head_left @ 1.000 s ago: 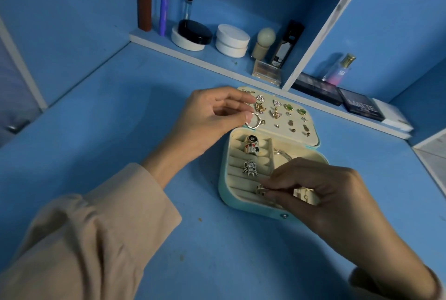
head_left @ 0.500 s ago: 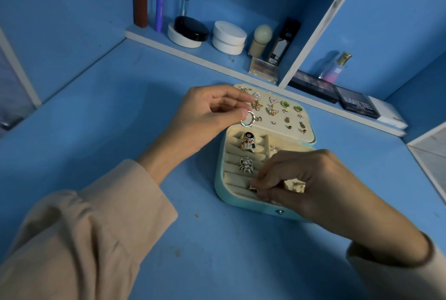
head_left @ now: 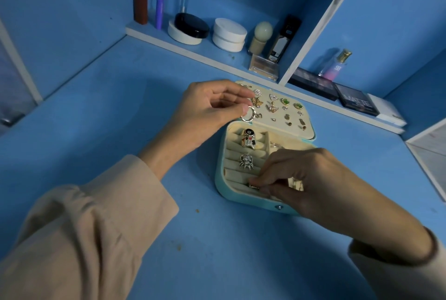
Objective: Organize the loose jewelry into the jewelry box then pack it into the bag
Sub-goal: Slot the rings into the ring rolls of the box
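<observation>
- Left hand (head_left: 207, 111) hovers beyond the right, thumb and forefinger pinching a silver ring (head_left: 248, 116), probably queued as the next piece to seat.
- Right hand (head_left: 309, 179) pinches a small ring (head_left: 253, 185) at the nearest ring rolls (head_left: 233, 174), likely pressing it into a slot.
- Jewelry box (head_left: 220, 179) sits open on the bench (head_left: 96, 106) beneath both hands, with its lid (head_left: 277, 119) laid back under the left fingertips and the earrings (head_left: 284, 101) facing up.
- Opened out, its long axis runs away from the person, with the snap (head_left: 279, 207) end nearest.
- No bag in view.
</observation>
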The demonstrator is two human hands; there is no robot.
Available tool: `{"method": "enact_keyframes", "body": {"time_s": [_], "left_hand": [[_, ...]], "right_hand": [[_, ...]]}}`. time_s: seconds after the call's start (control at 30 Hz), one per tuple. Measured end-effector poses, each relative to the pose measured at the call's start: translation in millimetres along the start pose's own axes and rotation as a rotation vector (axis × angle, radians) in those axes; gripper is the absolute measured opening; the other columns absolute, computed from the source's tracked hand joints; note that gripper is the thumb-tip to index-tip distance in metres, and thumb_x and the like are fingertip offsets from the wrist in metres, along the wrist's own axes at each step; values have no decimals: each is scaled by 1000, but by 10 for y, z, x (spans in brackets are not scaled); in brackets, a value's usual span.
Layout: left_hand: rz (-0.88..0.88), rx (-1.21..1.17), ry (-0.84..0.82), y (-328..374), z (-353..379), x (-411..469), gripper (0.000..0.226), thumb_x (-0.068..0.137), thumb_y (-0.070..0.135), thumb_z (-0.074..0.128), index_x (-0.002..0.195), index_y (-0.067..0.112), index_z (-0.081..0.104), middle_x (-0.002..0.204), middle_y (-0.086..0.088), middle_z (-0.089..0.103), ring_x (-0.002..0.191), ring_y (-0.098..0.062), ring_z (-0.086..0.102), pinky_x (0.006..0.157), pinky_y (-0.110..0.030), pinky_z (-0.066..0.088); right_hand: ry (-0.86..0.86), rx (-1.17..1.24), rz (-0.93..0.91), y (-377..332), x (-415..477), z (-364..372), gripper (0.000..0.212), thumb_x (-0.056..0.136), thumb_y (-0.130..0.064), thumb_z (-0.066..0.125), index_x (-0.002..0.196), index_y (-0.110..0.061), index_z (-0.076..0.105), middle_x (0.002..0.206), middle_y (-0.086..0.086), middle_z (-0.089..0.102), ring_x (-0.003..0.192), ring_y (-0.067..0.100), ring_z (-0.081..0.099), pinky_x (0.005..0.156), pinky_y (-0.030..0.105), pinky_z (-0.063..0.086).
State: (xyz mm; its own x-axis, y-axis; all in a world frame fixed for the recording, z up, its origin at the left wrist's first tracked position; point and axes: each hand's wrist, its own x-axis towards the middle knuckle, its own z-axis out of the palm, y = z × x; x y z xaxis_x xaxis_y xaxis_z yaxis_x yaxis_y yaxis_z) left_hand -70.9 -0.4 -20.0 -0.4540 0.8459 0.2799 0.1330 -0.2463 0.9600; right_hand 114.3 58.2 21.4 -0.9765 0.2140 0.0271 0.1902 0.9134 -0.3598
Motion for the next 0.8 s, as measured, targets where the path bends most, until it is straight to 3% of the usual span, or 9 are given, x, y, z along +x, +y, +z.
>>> {"method": "enact_keyframes", "body": {"time_s": [0.13,0.37,0.47,0.53,0.6,0.73,0.8], "left_hand": [[7,-2,7,61,-5,-20,23,81,0,68,96,18,70,91,0,74,88,-11,69,83,-22,53],[92,-17,-14,251,-2,-259,26,81,-5,66,94,17,69,90,2,74,86,-9,69,81,-18,51],[114,4,-81,315,6,-425,26,80,-5,66,93,17,69,92,2,74,86,-8,69,80,-16,50],[116,14,-114,351,-6,-498,23,80,-2,67,91,17,70,91,3,74,85,-7,68,79,-14,49],[121,21,-144,372,-15,-534,19,78,2,70,88,17,71,88,3,74,82,-8,68,78,-14,49],[118,-9,-180,356,-44,-511,13,71,10,76,80,16,69,87,-4,73,81,-15,70,79,-17,52],[142,53,-186,311,-86,-482,18,69,17,82,82,18,68,86,0,72,81,-13,68,79,-16,50]], "right_hand": [[13,-18,7,-17,-19,22,13,75,-11,65,80,-18,75,74,-13,65,73,0,56,69,7,41],[178,159,53,-11,-137,111,14,78,-18,65,88,-20,74,77,-13,65,66,3,56,64,8,41],[386,374,163,-61,-133,139,10,76,-24,71,85,-24,68,71,-10,64,62,9,55,61,16,44],[500,503,211,-106,-93,129,20,76,-29,72,94,-27,64,76,-6,63,63,12,55,60,23,47],[484,513,230,-156,-49,115,25,78,-32,70,102,-30,65,80,-8,67,65,11,59,61,22,46],[455,637,258,-197,2,116,16,79,-9,71,86,-23,72,63,-16,66,57,-3,59,59,9,41],[455,625,278,-177,-8,119,13,77,-10,73,81,-23,73,58,-17,64,54,-3,57,57,9,40]]}}
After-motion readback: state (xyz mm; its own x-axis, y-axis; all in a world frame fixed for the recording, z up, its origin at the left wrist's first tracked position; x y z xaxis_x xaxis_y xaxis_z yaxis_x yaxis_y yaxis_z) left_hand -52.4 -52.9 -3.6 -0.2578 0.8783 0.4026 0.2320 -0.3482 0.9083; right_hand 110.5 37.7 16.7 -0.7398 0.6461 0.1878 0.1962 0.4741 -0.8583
